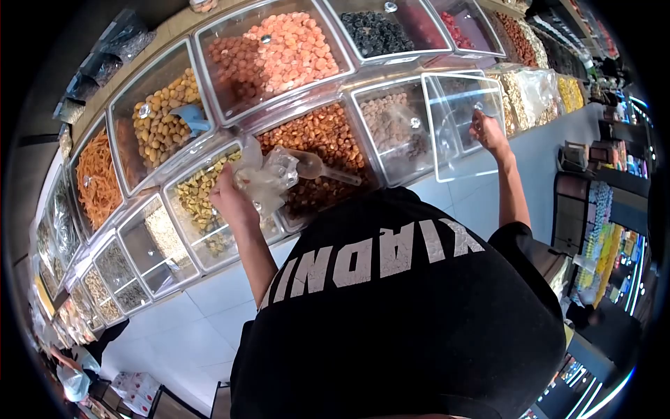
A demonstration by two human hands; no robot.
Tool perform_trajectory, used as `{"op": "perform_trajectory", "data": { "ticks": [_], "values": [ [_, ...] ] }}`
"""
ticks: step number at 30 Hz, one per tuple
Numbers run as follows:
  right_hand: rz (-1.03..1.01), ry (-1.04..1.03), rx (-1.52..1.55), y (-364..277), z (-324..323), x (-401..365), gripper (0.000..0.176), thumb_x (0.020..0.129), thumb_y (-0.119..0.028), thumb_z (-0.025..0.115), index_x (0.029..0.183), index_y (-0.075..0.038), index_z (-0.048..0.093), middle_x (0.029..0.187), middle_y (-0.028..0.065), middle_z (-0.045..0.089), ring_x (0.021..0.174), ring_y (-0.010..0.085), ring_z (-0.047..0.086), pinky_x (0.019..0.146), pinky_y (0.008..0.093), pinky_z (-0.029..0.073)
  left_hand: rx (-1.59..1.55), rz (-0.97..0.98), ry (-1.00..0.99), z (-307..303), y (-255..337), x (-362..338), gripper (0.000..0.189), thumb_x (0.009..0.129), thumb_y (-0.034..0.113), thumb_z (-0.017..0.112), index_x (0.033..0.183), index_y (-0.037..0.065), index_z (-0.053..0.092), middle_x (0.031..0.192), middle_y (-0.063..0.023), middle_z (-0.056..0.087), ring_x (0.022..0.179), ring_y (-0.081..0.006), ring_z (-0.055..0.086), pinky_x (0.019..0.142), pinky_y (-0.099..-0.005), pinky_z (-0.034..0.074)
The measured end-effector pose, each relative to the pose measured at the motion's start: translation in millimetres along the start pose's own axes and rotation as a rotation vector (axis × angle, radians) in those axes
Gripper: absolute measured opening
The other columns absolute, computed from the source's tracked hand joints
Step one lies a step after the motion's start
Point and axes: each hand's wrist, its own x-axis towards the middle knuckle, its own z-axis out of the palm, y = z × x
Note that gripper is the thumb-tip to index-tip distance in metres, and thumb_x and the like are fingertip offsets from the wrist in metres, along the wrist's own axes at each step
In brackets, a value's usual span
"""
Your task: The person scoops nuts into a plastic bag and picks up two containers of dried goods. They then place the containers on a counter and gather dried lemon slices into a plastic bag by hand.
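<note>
My left hand [234, 199] is closed on a crumpled clear plastic bag [258, 181], above the edge between a bin of yellow-green pieces [199, 188] and an uncovered bin of glossy reddish-brown nuts [314, 133]. A clear scoop [321, 167] lies on the nuts, its handle pointing right, with the bag against its left end. Off to the right, my right hand [492, 133] pinches the knob of a clear square lid [453, 129]. The lid is raised and tilted, partly overlapping the bin of pale brown pieces [391, 126].
Covered bins of orange-pink discs [286, 52], dark dried fruit [377, 33], and yellow-brown nuts with a blue scoop [190, 120] line the far side. More bins curve away left. Another person [75, 373] is at lower left. Shelves with goods [604, 258] stand at right.
</note>
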Motion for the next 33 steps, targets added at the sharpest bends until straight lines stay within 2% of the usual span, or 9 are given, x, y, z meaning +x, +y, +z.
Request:
{"op": "perform_trajectory", "data": {
  "ticks": [7, 11, 19, 24, 26, 28, 29, 30, 33],
  "values": [
    [0.003, -0.078, -0.206, 88.6, 33.0, 48.7, 0.036, 0.082, -0.010, 0.072, 0.114, -0.002, 0.057, 0.092, 0.0273, 0.068, 0.091, 0.0472, 0.065, 0.075, 0.0534, 0.052, -0.046, 0.008, 0.005, 53.5, -32.8, -37.2, 0.020, 0.094, 0.018, 0.067, 0.091, 0.000, 0.058, 0.087, -0.0076, 0.064, 0.079, -0.0156, 0.063, 0.070, -0.0321, 0.053],
    [-0.054, -0.130, -0.135, 81.4, 47.0, 64.9, 0.038, 0.085, -0.014, 0.072, 0.117, -0.003, 0.055, 0.091, 0.0282, 0.067, 0.091, 0.0480, 0.064, 0.077, 0.0549, 0.052, -0.049, -0.013, -0.061, 71.0, -41.6, -58.0, 0.027, 0.097, 0.024, 0.057, 0.106, -0.001, 0.064, 0.096, -0.0110, 0.068, 0.088, -0.0210, 0.066, 0.079, -0.0357, 0.055],
    [-0.122, -0.126, -0.111, 67.5, 82.1, 85.0, 0.031, 0.085, -0.015, 0.073, 0.108, -0.002, 0.057, 0.089, 0.0218, 0.070, 0.092, 0.0442, 0.066, 0.080, 0.0523, 0.055, -0.023, -0.004, -0.088, 66.6, -43.1, -81.9, 0.027, 0.097, 0.024, 0.056, 0.099, 0.000, 0.068, 0.092, -0.0109, 0.071, 0.084, -0.0212, 0.067, 0.079, -0.0340, 0.053],
    [0.004, -0.045, -0.228, -42.0, 40.2, 48.7, 0.085, 0.078, -0.033, 0.084, 0.143, -0.002, 0.039, 0.140, 0.0263, 0.044, 0.127, 0.0434, 0.050, 0.100, 0.0503, 0.049, -0.113, 0.158, -0.383, 66.8, -34.7, -98.0, 0.017, 0.098, 0.008, 0.057, 0.105, -0.004, 0.067, 0.106, -0.0082, 0.069, 0.099, -0.0153, 0.064, 0.086, -0.0284, 0.049],
    [-0.190, -0.227, 0.541, -123.3, 30.8, 29.9, 0.109, 0.072, -0.039, 0.088, 0.154, -0.003, 0.026, 0.150, 0.0270, 0.036, 0.139, 0.0400, 0.039, 0.115, 0.0512, 0.039, -0.058, 0.109, -0.435, 78.4, -27.4, -105.5, 0.021, 0.099, 0.007, 0.057, 0.112, -0.006, 0.067, 0.116, -0.0096, 0.067, 0.107, -0.0159, 0.063, 0.092, -0.0284, 0.048],
    [-0.498, -0.203, 0.497, -188.4, 64.9, 21.1, 0.120, 0.067, -0.037, 0.092, 0.157, -0.003, 0.019, 0.160, 0.0250, 0.023, 0.147, 0.0391, 0.027, 0.121, 0.0507, 0.029, -0.023, 0.062, -0.513, 92.1, -23.3, -107.7, 0.025, 0.100, 0.007, 0.057, 0.118, -0.007, 0.066, 0.125, -0.0099, 0.064, 0.112, -0.0164, 0.062, 0.097, -0.0285, 0.047],
    [-0.574, -0.131, 0.799, -223.1, 72.7, 6.1, 0.119, 0.067, -0.035, 0.091, 0.156, -0.002, 0.020, 0.157, 0.0248, 0.031, 0.144, 0.0372, 0.034, 0.120, 0.0457, 0.030, -0.015, 0.037, -0.551, 97.6, -22.4, -109.5, 0.026, 0.100, 0.007, 0.057, 0.121, -0.008, 0.065, 0.129, -0.0095, 0.062, 0.114, -0.0165, 0.061, 0.098, -0.0287, 0.047],
    [-0.484, -0.504, 0.849, -254.6, 63.4, 4.8, 0.104, 0.071, -0.031, 0.088, 0.151, 0.002, 0.032, 0.149, 0.0239, 0.044, 0.139, 0.0340, 0.043, 0.117, 0.0406, 0.034, -0.008, 0.011, -0.585, 100.3, -23.2, -110.4, 0.028, 0.101, 0.007, 0.058, 0.123, -0.008, 0.064, 0.133, -0.0091, 0.060, 0.115, -0.0167, 0.060, 0.100, -0.0289, 0.046],
    [-0.494, -0.239, 1.041, -298.8, 124.8, 1.1, 0.050, 0.085, -0.025, 0.077, 0.125, 0.000, 0.061, 0.121, 0.0152, 0.067, 0.115, 0.0243, 0.063, 0.098, 0.0375, 0.049, 0.136, 0.078, -0.660, 103.7, -35.6, -93.1, 0.028, 0.100, 0.006, 0.060, 0.124, -0.006, 0.064, 0.135, -0.0074, 0.057, 0.115, -0.0164, 0.060, 0.099, -0.0294, 0.047]
  ]
}}
